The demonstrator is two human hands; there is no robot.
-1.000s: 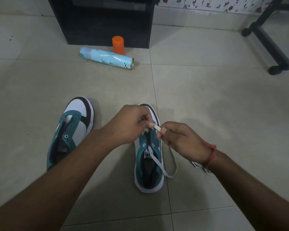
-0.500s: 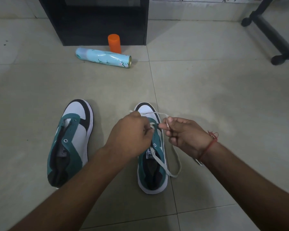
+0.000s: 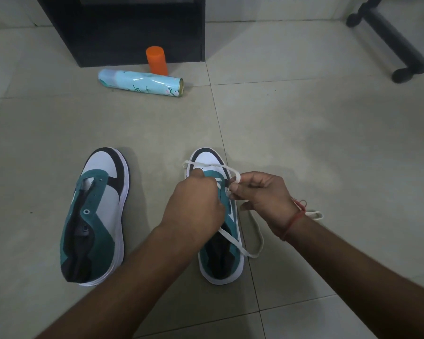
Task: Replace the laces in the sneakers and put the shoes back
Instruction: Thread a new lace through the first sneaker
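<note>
Two teal, white and black sneakers stand on the tiled floor, toes pointing away from me. The left sneaker (image 3: 96, 216) has no lace in its eyelets. Over the right sneaker (image 3: 220, 263) my left hand (image 3: 194, 204) is curled and pinches the white lace (image 3: 255, 250) near the front eyelets, hiding them. My right hand (image 3: 262, 199) pinches another stretch of the same lace just right of the shoe. The lace loops across the white toe cap, and more of it trails on the floor to the right.
A light blue spray can (image 3: 140, 83) lies on its side on the floor ahead, with an orange cylinder (image 3: 156, 60) upright behind it. A black cabinet (image 3: 123, 28) stands at the back. A black wheeled frame (image 3: 392, 42) sits at the far right.
The lace has been pulled further forward into a wider loop over the toe cap. Both hands have shifted slightly toward the toe and keep their pinch on the lace.
</note>
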